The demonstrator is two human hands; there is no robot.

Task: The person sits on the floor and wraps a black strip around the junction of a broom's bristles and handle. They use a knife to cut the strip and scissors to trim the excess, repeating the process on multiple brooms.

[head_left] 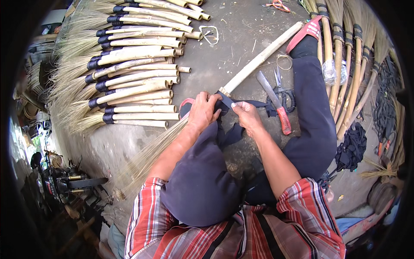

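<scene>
A broom with a pale bamboo handle lies slantwise across my lap, its thin bristles running down to the left beneath my left forearm. My left hand is closed round the neck, where bristles meet handle. A black strip, which looks like rubber, passes over that neck. My right hand pinches the strip's end between thumb and fingers, just right of the neck. More black strip hangs under my hands. The handle's far end rests near my right foot, in a red shoe.
A knife with a red handle and black-handled scissors lie on the floor right of my right hand. Rows of brooms lie at left; more brooms lie at right. A heap of black strips sits beyond my right knee.
</scene>
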